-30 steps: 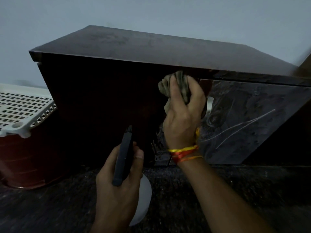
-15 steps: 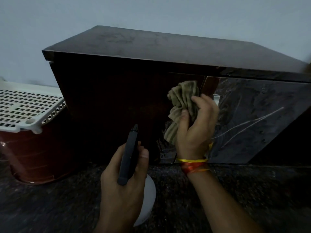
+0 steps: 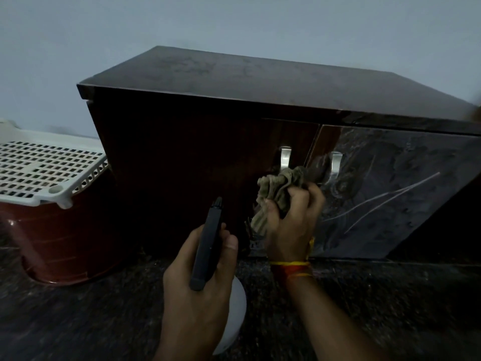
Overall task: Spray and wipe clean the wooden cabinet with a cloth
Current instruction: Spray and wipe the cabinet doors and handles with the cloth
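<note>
Cloth (image 3: 279, 190), bunched in the curled fingers of the right hand (image 3: 291, 225), may snag the door handles (image 3: 285, 158) while the left hand (image 3: 197, 287) grips the spray bottle (image 3: 208, 246).

The cabinet (image 3: 182, 162) is dark, glossy wood, its handles (image 3: 285, 157) brushed metal. My cloth (image 3: 278, 188), just below them, is soft ribbed fabric. Left of the cabinet, the basket lid (image 3: 39, 168) is matt perforated plastic.

Single head-worn view, wide-angle, facing forward and down. Set close before the dark cabinet (image 3: 234, 157) front, low above the speckled floor (image 3: 390, 308).
</note>
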